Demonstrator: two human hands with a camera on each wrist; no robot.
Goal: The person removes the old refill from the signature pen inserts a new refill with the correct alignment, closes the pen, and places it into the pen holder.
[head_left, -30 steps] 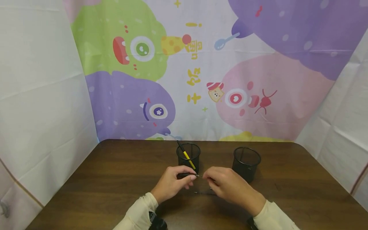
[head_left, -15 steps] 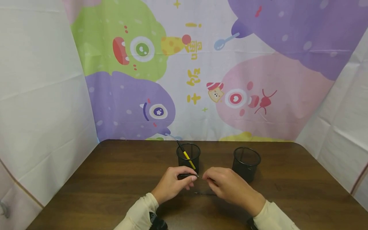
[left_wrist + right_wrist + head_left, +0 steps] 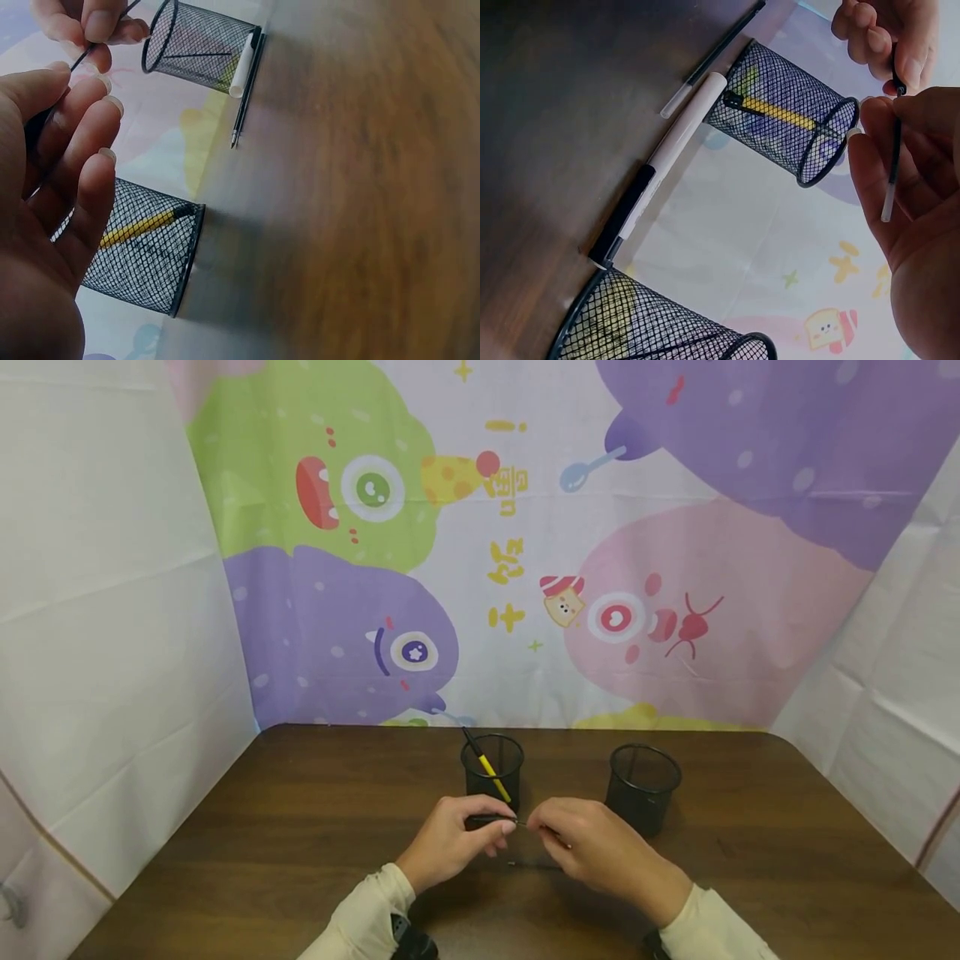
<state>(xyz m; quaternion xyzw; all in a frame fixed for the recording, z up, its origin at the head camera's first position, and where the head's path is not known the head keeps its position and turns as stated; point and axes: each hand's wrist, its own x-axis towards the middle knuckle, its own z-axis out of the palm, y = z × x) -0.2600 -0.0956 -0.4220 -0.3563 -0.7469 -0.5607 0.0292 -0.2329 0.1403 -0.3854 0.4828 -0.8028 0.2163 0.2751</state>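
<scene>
My left hand grips a dark pen barrel between thumb and fingers, its end facing right. Opposite it, my right hand pinches a thin pen refill by thumb and forefinger. One end of that refill meets the barrel's end, and its clear tail sticks out past the right palm in the right wrist view. On the table below, a second refill lies beside a white and black pen. In the head view the right hand hides that pen and part of the loose refill.
Behind the left hand stands a black mesh pen cup with a yellow and black pen leaning in it. Another mesh cup stands behind the right hand. A printed cloth hangs at the table's far edge.
The hands have drawn very slightly closer, so a little less of the refill shows between them. The cups and the things on the table have stayed put.
</scene>
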